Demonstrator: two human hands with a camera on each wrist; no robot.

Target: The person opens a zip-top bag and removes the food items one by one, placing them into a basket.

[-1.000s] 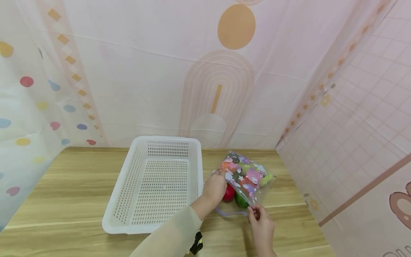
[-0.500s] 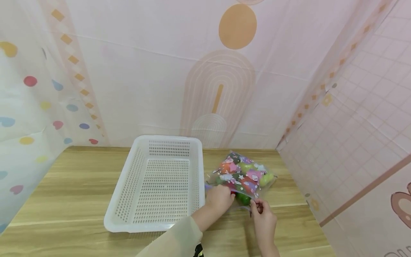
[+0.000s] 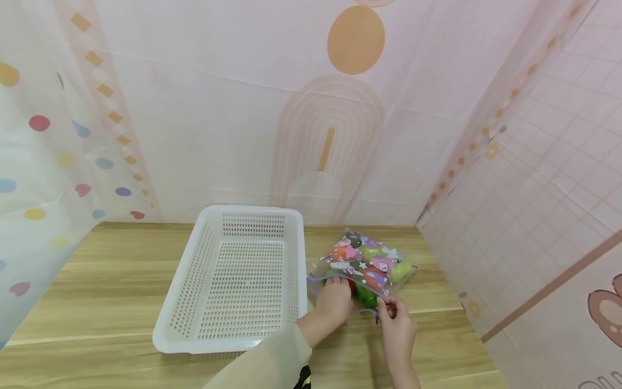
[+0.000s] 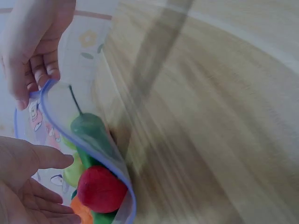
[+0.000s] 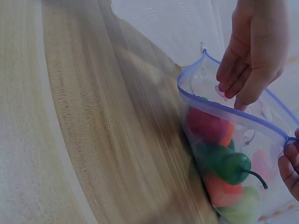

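Observation:
A clear zip bag (image 3: 384,265) with printed cartoon figures lies on the table, its purple-edged mouth gaping toward me. Inside, a red round fruit (image 4: 101,189) sits by the opening beside a green pepper (image 5: 226,163) with a long stem. Orange, red and light green pieces lie behind them, partly hidden by the print. My left hand (image 3: 332,302) reaches into the mouth, its fingers extended and apart from the red fruit in the left wrist view. With thumb and fingers, my right hand (image 3: 397,324) pinches the right corner of the bag's edge.
A white perforated plastic basket (image 3: 162,337) stands on the wooden table (image 3: 116,292), just left of the bag. Patterned sheets (image 3: 218,124) hang along the back and both sides of the table.
My left hand has let go of the bag's upper edge and moved down to its mouth, which now gapes wider. The right hand keeps its pinch on the corner, slightly higher.

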